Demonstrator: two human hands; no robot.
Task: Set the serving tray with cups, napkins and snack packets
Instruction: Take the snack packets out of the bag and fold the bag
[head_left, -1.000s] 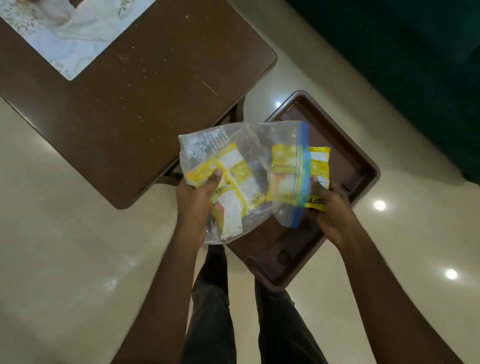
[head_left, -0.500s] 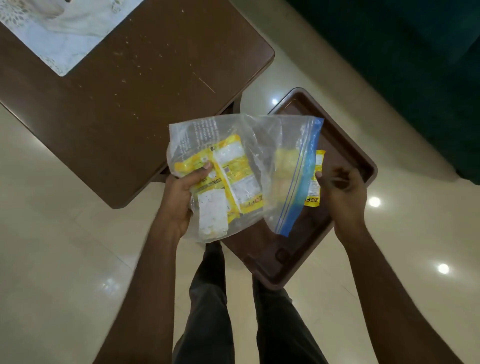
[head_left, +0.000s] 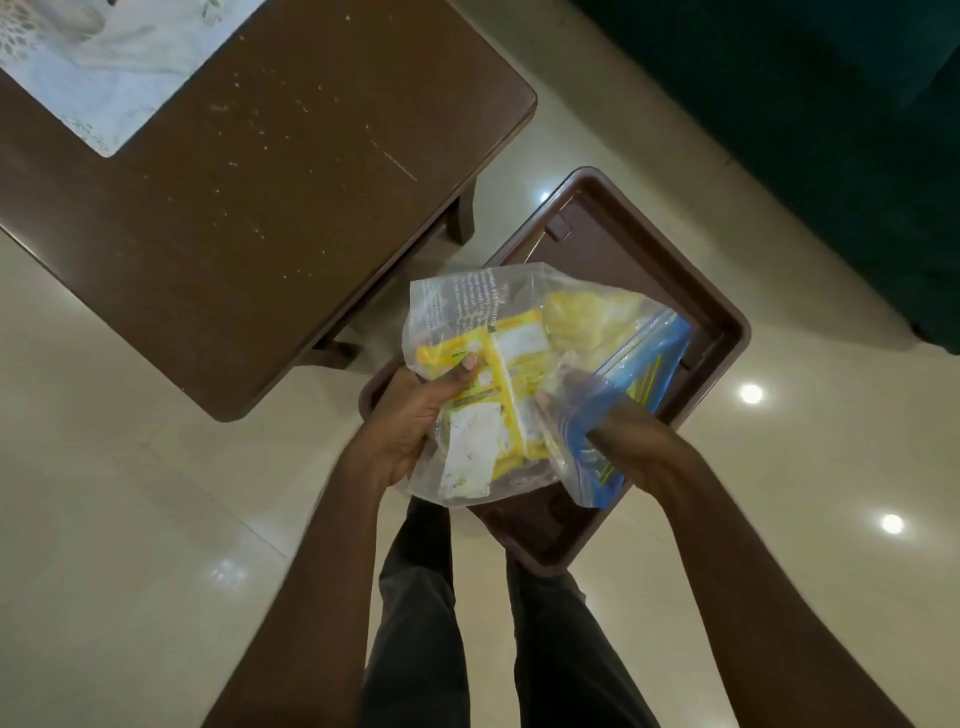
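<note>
Right hand (head_left: 574, 397) has slipped inside the bag (head_left: 467, 304); left hand's (head_left: 415, 421) fingers (head_left: 464, 373) grip it.

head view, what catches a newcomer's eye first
A clear bag of yellow packets is at centre, gripped by the left hand while the right hand reaches into its blue-zipped mouth. Under it lies a brown tray, with a dark table at upper left.
</note>
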